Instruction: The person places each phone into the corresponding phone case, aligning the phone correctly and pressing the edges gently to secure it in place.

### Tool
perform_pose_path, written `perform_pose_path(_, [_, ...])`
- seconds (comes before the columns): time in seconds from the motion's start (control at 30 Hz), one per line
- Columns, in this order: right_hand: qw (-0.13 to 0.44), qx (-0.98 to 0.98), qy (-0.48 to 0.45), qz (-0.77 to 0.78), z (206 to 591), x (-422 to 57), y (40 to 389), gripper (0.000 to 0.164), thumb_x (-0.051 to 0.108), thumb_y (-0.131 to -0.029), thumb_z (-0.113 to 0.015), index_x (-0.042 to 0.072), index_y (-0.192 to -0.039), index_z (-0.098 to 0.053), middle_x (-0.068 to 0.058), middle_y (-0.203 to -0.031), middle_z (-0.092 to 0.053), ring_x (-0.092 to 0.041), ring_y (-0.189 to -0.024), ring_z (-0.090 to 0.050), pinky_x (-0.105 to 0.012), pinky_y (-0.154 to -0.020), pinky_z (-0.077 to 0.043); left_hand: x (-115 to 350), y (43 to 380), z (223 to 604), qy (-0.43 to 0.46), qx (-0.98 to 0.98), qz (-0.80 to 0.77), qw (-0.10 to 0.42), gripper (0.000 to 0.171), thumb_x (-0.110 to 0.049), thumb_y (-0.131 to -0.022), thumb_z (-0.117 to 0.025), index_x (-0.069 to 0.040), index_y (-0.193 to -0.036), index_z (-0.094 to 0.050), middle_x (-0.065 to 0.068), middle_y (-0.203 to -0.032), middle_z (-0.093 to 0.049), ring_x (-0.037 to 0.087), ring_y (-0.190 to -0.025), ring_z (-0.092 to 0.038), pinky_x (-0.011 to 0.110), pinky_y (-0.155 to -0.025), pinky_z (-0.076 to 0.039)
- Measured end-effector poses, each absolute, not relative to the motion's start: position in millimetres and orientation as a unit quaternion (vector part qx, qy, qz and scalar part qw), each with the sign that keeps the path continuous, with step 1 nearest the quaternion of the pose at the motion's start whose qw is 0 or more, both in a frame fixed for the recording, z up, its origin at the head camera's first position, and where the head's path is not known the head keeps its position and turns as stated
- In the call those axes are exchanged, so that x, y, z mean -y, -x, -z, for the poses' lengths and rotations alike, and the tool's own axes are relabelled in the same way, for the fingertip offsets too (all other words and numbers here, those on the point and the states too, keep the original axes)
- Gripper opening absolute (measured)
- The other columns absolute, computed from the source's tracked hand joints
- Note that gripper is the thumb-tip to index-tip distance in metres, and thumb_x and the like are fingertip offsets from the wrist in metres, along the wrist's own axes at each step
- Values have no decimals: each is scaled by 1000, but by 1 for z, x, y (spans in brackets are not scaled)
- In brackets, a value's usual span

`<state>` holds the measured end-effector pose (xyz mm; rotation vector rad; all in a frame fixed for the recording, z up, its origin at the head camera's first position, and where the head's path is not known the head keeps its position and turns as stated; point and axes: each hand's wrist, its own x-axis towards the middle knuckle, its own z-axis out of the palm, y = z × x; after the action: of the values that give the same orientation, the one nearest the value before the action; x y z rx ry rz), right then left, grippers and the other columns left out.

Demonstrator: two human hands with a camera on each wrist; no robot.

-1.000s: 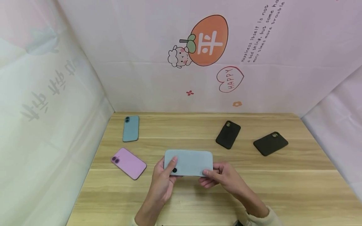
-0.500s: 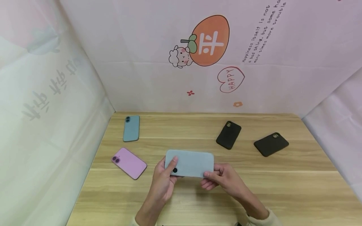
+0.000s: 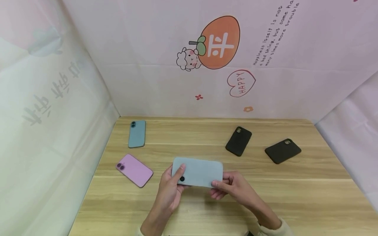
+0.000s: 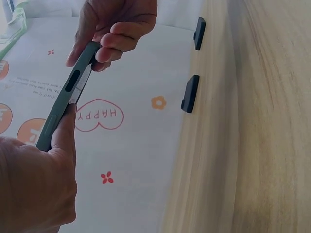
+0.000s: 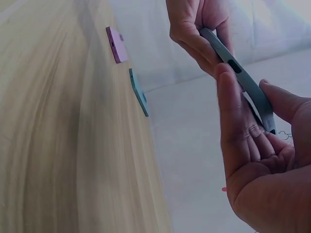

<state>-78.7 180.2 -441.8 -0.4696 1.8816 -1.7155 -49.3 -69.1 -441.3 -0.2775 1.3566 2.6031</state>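
Note:
Between both hands is a pale blue-grey phone case (image 3: 200, 170), held lengthwise above the table with its back up. My left hand (image 3: 169, 190) grips its left end, thumb on the back beside a round black lens. My right hand (image 3: 233, 186) pinches the near right corner with the thumb on top. From the right wrist view, the case (image 5: 248, 80) looks bowed along its edge. A slot shows in the side of the case (image 4: 63, 104) in the left wrist view. A dark-edged, pale flat piece shows on its underside; most of it is hidden by fingers.
A blue phone (image 3: 137, 134) and a pink phone (image 3: 135, 170) lie at the left of the wooden table (image 3: 189, 213). Two black phone cases (image 3: 239, 141) lie at the right. A printed white cloth (image 3: 147, 88) hangs behind the table.
The near edge of the case has tipped slightly lower at the right, and its far edge has dropped a little. Both hands keep nearly the same grip; the things on the table lie still.

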Motion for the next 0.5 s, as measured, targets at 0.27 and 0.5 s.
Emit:
perform_pose_path(0.27, [225,-770,128,583,434,-182,83,38,22,-101,-74,-11,-119,-68,-18,-105,-78,-19,-89,-74,-34,-74,-64,73,49,440,63,-495,-858,121,52,-21,-112,-56,12,-148,-42,22,-135,-55,27,-120,-62,49,-100,-57])
perform_pose_path(0.5, [195,-793,151,557,431,-179,82,22,17,-98,-78,-3,-105,-74,-12,-92,-77,-15,-78,-72,-27,-70,-61,73,48,444,40,-542,-822,167,50,-22,-110,-59,13,-145,-49,20,-127,-62,26,-112,-67,46,-96,-60])
